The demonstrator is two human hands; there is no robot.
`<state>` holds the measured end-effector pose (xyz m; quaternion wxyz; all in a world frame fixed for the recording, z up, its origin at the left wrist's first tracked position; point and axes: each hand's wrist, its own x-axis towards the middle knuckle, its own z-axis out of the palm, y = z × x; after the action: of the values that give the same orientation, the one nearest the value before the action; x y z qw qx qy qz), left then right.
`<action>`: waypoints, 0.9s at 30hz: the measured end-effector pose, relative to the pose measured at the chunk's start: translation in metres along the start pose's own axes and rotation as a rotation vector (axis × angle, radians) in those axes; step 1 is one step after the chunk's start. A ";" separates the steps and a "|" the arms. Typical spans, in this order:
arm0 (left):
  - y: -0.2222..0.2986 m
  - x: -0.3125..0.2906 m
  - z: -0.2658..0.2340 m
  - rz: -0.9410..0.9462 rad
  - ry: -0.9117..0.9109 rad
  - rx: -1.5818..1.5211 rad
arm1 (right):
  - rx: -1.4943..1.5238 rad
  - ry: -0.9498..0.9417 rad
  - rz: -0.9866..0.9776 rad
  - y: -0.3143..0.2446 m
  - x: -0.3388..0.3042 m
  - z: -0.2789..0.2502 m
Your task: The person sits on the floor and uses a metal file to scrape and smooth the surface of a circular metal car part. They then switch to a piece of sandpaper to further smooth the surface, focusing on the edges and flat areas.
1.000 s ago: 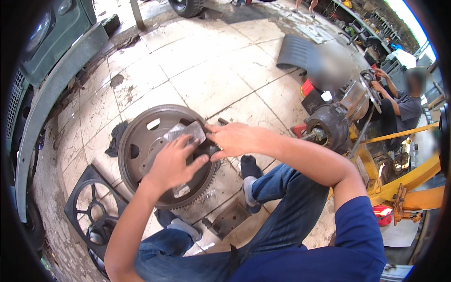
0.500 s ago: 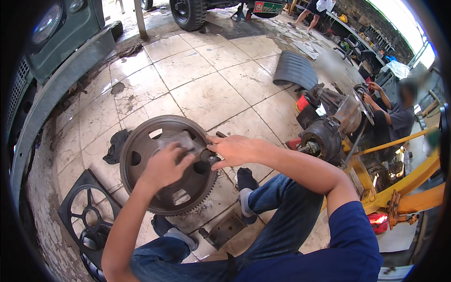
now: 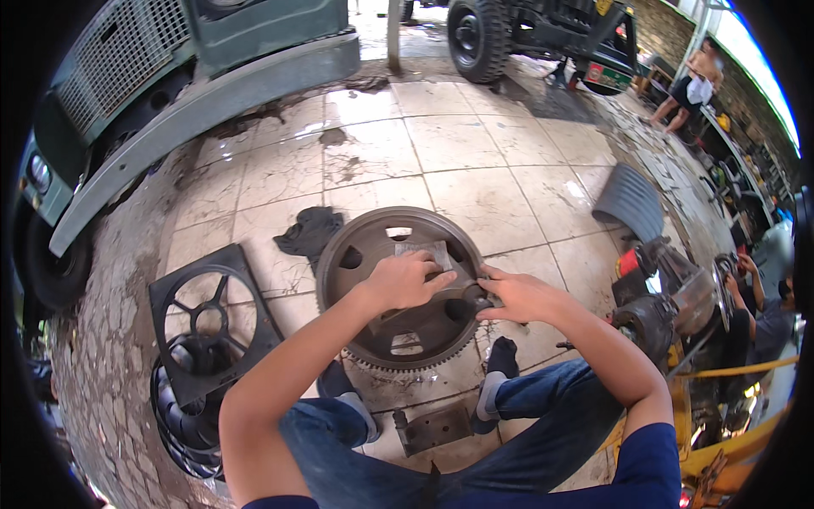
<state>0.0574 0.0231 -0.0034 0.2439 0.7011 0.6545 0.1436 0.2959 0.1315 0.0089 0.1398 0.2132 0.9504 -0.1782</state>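
A large toothed flywheel (image 3: 360, 327) lies on the tiles between my feet. My left hand (image 3: 405, 282) is over its middle, fingers bent down on a thin grey sheet (image 3: 434, 251) that lies against the metal; the sheet's far edge sticks out past the fingers. At the wheel's right rim is my right hand (image 3: 527, 297), thumb and fingers spread. Between that thumb and forefinger sits a small dark round part (image 3: 478, 299), partly hidden, and I cannot make out its kind. My left forearm crosses the wheel's near left side.
Left of me are a black fan shroud (image 3: 263, 327) and a coiled dark part beneath it. A black cloth (image 3: 309, 231) touches the wheel's far left side. A metal block (image 3: 434, 431) lies between my feet. Greasy machinery (image 3: 653, 318) and another person stand right; a vehicle bumper (image 3: 203, 119) is far left.
My view has turned left, so everything appears farther right. The left hand, smeared by motion before, now shows clearly on the grey sheet. My right hand remains at the wheel's rim.
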 end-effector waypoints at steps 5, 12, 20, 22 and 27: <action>0.023 -0.001 0.015 0.164 -0.016 0.049 | -0.049 0.000 0.022 0.006 -0.005 0.000; -0.001 0.012 0.011 0.082 -0.028 0.065 | -0.054 0.021 -0.009 0.014 -0.001 0.008; -0.001 0.013 0.023 0.053 0.012 0.070 | -0.038 0.030 -0.013 0.011 -0.001 0.006; 0.012 0.011 0.030 0.179 -0.001 0.050 | -0.033 0.038 -0.012 0.011 -0.001 0.009; 0.004 0.016 0.004 -0.051 -0.036 -0.032 | -0.023 0.040 0.006 0.014 -0.004 0.003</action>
<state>0.0645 0.0382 -0.0061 0.2704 0.6827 0.6652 0.1354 0.3064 0.1402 0.0036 0.1237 0.2178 0.9543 -0.1627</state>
